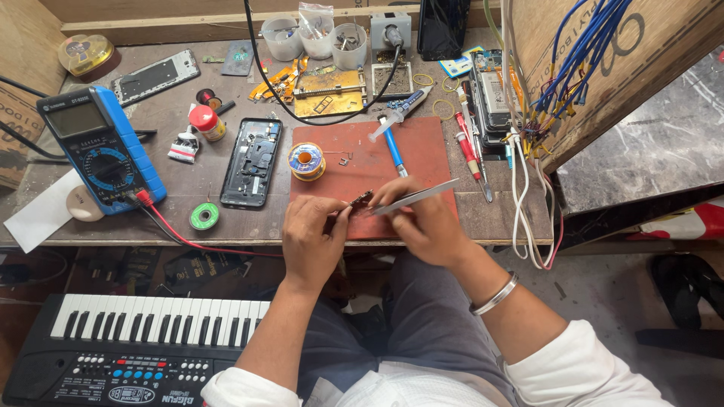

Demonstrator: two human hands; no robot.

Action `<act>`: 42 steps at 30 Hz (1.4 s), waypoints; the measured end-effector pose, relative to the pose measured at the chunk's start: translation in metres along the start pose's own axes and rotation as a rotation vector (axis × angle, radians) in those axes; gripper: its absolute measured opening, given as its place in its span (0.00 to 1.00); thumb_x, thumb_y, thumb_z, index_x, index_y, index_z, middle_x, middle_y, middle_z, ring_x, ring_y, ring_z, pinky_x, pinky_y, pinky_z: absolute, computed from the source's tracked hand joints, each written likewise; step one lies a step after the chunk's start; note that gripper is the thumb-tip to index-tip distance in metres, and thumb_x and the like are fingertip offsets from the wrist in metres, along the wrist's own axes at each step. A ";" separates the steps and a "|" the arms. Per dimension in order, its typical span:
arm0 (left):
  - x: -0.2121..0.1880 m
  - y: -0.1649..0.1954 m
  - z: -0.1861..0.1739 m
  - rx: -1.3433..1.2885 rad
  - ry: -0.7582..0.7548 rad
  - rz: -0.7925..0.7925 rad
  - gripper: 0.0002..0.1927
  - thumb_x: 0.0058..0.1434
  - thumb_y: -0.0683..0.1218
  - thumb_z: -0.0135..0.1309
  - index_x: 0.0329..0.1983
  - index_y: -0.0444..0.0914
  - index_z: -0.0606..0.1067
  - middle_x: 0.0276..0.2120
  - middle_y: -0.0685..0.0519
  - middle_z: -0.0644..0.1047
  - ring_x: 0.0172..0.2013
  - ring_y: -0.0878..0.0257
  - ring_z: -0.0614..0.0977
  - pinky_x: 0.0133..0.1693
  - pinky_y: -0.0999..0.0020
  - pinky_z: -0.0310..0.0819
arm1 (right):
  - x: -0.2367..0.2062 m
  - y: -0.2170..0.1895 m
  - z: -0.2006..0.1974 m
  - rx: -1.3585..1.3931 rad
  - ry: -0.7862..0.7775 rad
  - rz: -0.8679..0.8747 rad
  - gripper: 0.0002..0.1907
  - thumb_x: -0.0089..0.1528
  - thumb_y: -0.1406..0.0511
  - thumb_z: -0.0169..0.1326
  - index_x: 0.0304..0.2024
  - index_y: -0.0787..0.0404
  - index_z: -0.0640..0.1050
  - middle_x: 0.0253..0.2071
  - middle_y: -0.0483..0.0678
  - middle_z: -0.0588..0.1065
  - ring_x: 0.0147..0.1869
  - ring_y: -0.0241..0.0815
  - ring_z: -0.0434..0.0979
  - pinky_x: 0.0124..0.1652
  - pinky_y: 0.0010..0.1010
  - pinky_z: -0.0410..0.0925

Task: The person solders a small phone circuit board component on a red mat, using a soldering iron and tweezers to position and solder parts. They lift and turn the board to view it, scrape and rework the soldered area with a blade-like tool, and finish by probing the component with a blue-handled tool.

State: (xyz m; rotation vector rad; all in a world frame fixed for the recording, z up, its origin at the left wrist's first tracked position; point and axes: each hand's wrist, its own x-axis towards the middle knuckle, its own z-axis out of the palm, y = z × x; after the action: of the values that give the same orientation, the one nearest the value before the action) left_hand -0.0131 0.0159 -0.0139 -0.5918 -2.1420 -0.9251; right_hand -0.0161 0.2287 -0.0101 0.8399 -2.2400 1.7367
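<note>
My left hand point(311, 235) pinches a small dark circuit part point(361, 199) over the front edge of a red-brown work mat point(422, 151). My right hand point(427, 223) grips metal tweezers point(417, 196), their tips meeting the small part. Both hands hover close together just above the mat. A spool of solder wire point(306, 160) lies on the mat's left side, and a blue-handled tool point(394, 148) rests near its middle.
An opened black phone point(252, 160) lies left of the mat, with a blue multimeter point(101, 148) and its red lead further left. Small cups, boards and a syringe crowd the bench's back. Blue wires hang at right. A black keyboard point(128, 347) sits below the bench.
</note>
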 end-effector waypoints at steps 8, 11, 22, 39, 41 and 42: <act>0.000 -0.001 0.000 0.008 -0.003 0.010 0.09 0.57 0.38 0.65 0.37 0.40 0.76 0.32 0.54 0.79 0.37 0.55 0.79 0.43 0.58 0.70 | 0.001 0.011 -0.004 0.127 0.095 0.009 0.11 0.61 0.76 0.38 0.45 0.62 0.63 0.52 0.58 0.79 0.56 0.41 0.79 0.58 0.33 0.70; 0.000 0.000 0.000 0.004 0.011 0.017 0.09 0.57 0.38 0.65 0.38 0.40 0.76 0.33 0.54 0.79 0.37 0.55 0.79 0.43 0.58 0.70 | 0.002 0.008 -0.005 0.119 0.074 -0.018 0.10 0.61 0.76 0.39 0.44 0.62 0.64 0.56 0.57 0.78 0.57 0.40 0.80 0.58 0.32 0.71; -0.001 -0.002 0.002 0.015 0.023 0.031 0.11 0.58 0.37 0.64 0.39 0.40 0.76 0.35 0.55 0.79 0.39 0.56 0.79 0.45 0.59 0.70 | 0.005 0.000 0.002 0.050 0.060 -0.036 0.14 0.65 0.83 0.45 0.49 0.65 0.72 0.51 0.53 0.78 0.57 0.44 0.81 0.58 0.33 0.74; -0.003 -0.003 0.003 0.008 0.012 0.044 0.11 0.58 0.37 0.64 0.41 0.40 0.76 0.35 0.54 0.80 0.39 0.55 0.80 0.45 0.58 0.71 | 0.006 -0.004 0.004 -0.066 0.010 0.002 0.13 0.64 0.81 0.48 0.48 0.65 0.74 0.51 0.51 0.80 0.56 0.44 0.82 0.55 0.32 0.74; -0.003 -0.004 0.002 0.008 0.013 0.052 0.12 0.59 0.37 0.64 0.42 0.40 0.75 0.35 0.53 0.80 0.40 0.54 0.80 0.45 0.58 0.71 | 0.007 -0.005 0.004 -0.077 0.005 -0.003 0.13 0.64 0.81 0.48 0.48 0.65 0.74 0.51 0.51 0.80 0.56 0.44 0.82 0.55 0.32 0.74; -0.003 -0.004 0.002 0.008 0.015 0.055 0.12 0.59 0.37 0.63 0.42 0.40 0.75 0.35 0.53 0.80 0.40 0.54 0.80 0.46 0.58 0.71 | 0.007 -0.006 0.004 -0.080 0.005 -0.012 0.14 0.64 0.81 0.48 0.48 0.65 0.74 0.51 0.51 0.80 0.56 0.45 0.82 0.55 0.32 0.74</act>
State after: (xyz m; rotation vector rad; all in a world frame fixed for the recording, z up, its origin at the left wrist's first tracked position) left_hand -0.0150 0.0145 -0.0193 -0.6351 -2.1048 -0.8875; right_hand -0.0177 0.2217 -0.0032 0.8294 -2.2798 1.6298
